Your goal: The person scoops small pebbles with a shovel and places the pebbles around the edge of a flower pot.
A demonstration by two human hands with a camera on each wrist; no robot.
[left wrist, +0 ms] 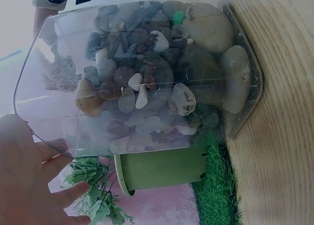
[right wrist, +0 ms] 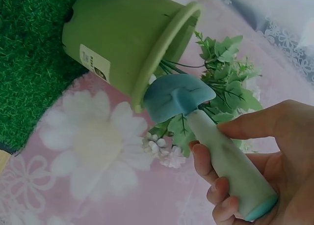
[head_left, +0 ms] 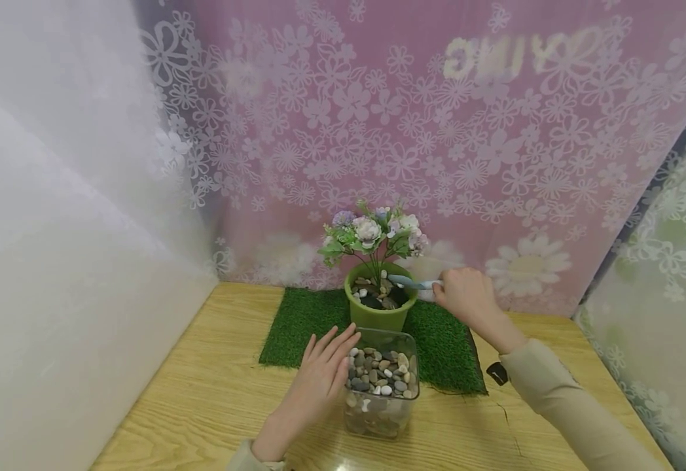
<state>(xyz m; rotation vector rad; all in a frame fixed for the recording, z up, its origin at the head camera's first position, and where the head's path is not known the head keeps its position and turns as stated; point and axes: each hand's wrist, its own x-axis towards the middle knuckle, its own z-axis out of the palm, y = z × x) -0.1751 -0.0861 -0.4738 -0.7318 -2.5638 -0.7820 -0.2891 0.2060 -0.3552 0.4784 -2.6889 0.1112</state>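
Observation:
My right hand (head_left: pixel 467 294) grips the pale handle of a small garden trowel (right wrist: pixel 179 95), its blue blade over the rim of a green flower pot (head_left: pixel 378 318). Pebbles lie inside the pot around the stems of a flower plant (head_left: pixel 368 230) with white and purple blooms. In the right wrist view, fingers and thumb wrap the handle. My left hand (head_left: pixel 319 373) rests with fairly straight fingers at the left rim of a clear plastic container (head_left: pixel 416 386). Mixed pebbles (left wrist: pixel 132 77) fill part of that container, which stands in front of the pot.
The pot stands on a green artificial turf mat (head_left: pixel 302 327) laid on a wooden table (head_left: pixel 201 392). A pink floral curtain (head_left: pixel 408 131) hangs right behind. A small black object (head_left: pixel 497 373) is beside the right sleeve. A white wall-like sheet (head_left: pixel 84 229) borders the left.

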